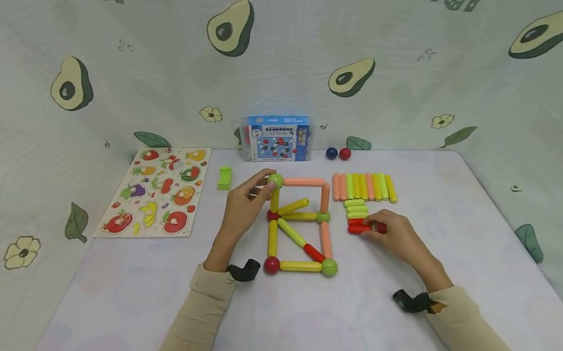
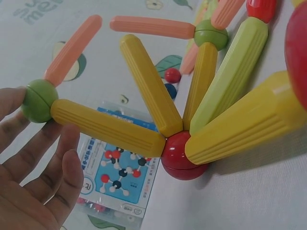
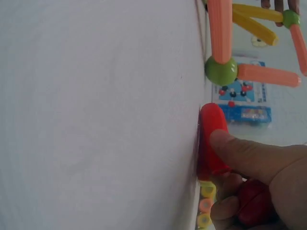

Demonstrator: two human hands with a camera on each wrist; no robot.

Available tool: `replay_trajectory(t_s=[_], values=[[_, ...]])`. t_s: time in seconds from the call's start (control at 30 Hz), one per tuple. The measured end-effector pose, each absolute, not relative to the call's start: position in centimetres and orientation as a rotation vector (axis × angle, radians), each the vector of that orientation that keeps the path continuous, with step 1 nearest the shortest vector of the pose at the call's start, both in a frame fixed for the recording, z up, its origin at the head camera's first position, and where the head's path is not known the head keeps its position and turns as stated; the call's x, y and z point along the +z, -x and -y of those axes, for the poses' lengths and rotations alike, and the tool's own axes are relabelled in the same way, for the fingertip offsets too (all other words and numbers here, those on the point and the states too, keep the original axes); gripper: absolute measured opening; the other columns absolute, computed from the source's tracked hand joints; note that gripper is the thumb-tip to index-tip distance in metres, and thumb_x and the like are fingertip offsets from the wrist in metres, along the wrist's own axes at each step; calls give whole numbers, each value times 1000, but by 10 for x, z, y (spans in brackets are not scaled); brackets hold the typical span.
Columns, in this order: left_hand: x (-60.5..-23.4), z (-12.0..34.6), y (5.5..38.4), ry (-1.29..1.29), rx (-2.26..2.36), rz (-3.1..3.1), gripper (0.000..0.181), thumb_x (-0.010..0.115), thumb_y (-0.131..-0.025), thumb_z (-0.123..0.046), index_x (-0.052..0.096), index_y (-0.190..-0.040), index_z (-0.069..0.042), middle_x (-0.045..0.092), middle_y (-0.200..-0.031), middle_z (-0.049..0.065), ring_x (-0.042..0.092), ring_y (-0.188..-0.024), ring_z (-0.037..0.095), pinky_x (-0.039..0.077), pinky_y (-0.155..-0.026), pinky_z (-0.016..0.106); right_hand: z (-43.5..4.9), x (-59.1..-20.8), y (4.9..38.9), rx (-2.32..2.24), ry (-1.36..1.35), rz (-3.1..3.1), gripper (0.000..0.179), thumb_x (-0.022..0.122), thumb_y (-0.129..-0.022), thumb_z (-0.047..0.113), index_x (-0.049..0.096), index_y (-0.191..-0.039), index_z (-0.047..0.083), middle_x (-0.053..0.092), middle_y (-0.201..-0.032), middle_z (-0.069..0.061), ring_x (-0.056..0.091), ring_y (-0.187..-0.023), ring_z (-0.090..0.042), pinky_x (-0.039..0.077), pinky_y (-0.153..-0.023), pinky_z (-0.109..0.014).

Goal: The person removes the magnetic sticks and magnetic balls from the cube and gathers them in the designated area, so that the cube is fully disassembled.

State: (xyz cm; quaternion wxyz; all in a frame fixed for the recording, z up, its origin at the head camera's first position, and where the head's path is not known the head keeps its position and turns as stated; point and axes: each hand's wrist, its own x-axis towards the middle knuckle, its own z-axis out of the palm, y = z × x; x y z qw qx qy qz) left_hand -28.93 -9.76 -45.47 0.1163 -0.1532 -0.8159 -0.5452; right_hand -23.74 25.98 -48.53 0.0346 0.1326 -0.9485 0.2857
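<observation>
My left hand [image 1: 245, 203] pinches a green ball [image 2: 40, 101] at the top left corner of a framework of magnetic rods and balls. A yellow rod [image 2: 108, 127] runs from that ball to a red ball [image 2: 183, 155]. From the red ball more yellow rods and a light green rod [image 2: 230, 76] fan out. My right hand [image 1: 395, 237] holds a dark red ball [image 3: 254, 202] in its curled fingers. Its thumb and a finger grip a red rod [image 3: 213, 136] at the near end of a row of short rods.
Pink, green and yellow rods [image 1: 364, 187] lie side by side beyond the right hand. Behind stand a blue toy box [image 1: 277, 138], a dark blue ball [image 1: 331, 153] and a red ball [image 1: 345, 154]. A fruit puzzle board [image 1: 158, 192] and a green block [image 1: 224, 178] lie left.
</observation>
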Motion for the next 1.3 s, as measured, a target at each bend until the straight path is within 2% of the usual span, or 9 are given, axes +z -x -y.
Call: replay_trajectory(t_s=[0.13, 0.33, 0.47, 0.57, 0.7, 0.8, 0.87, 1.03, 1.3], values=[[-454, 98, 291, 460, -1589, 2389, 39, 58, -99, -46, 64, -134, -29, 72, -113, 0, 67, -86, 13, 56, -82, 32, -260, -491, 241, 874, -302, 2931, 25, 83, -83, 12, 69, -102, 3, 64, -96, -8, 53, -84, -23, 48, -73, -36], [-453, 99, 292, 469, -1590, 2379, 38, 59, -99, -46, 64, -134, -29, 72, -114, 0, 68, -86, 13, 56, -82, 32, -259, -490, 244, 972, -174, 2986, 36, 81, -85, 14, 53, -104, 1, 51, -94, -12, 49, -82, -25, 44, -65, -29], [-452, 99, 293, 459, -1591, 2386, 39, 58, -99, -48, 64, -134, -31, 72, -114, -1, 67, -86, 12, 56, -82, 32, -262, -480, 242, 1057, -222, 2961, 32, 64, -90, 0, 37, -107, 1, 34, -105, -17, 43, -90, -28, 40, -68, -30], [-451, 100, 293, 449, -1581, 2388, 39, 58, -99, -48, 64, -133, -31, 72, -113, -1, 67, -86, 12, 56, -82, 32, -268, -473, 246, 1066, -284, 2917, 29, 51, -91, -7, 35, -115, -3, 27, -118, -22, 42, -101, -35, 45, -80, -37], [-451, 101, 293, 450, -1588, 2388, 40, 58, -99, -48, 64, -134, -30, 71, -113, 0, 67, -86, 14, 56, -82, 33, -275, -468, 258, 980, -307, 2857, 36, 56, -96, -5, 42, -129, -6, 35, -130, -27, 49, -109, -39, 50, -92, -55], [-452, 101, 293, 454, -1591, 2391, 40, 58, -99, -49, 64, -134, -31, 71, -113, -1, 67, -86, 13, 56, -82, 33, -278, -461, 271, 885, -277, 2826, 44, 69, -93, 3, 51, -133, -4, 50, -126, -24, 58, -102, -36, 54, -88, -54], [-453, 101, 293, 455, -1589, 2391, 40, 57, -99, -49, 64, -134, -31, 71, -113, -1, 66, -86, 13, 56, -82, 33, -278, -456, 281, 850, -241, 2819, 47, 74, -91, 7, 55, -132, -2, 56, -123, -22, 59, -98, -35, 55, -86, -53], [-455, 100, 290, 447, -1588, 2395, 40, 57, -98, -50, 64, -133, -31, 72, -113, -1, 66, -86, 14, 56, -82, 33, -279, -447, 313, 857, -204, 2831, 42, 73, -92, 7, 60, -131, 1, 52, -123, -24, 58, -102, -40, 54, -88, -54], [-457, 96, 288, 450, -1610, 2389, 39, 58, -98, -51, 64, -133, -34, 71, -112, -4, 66, -85, 11, 56, -81, 34, -276, -446, 364, 940, -112, 2914, 46, 67, -96, 11, 52, -138, -2, 55, -125, -24, 54, -110, -40, 52, -94, -53]])
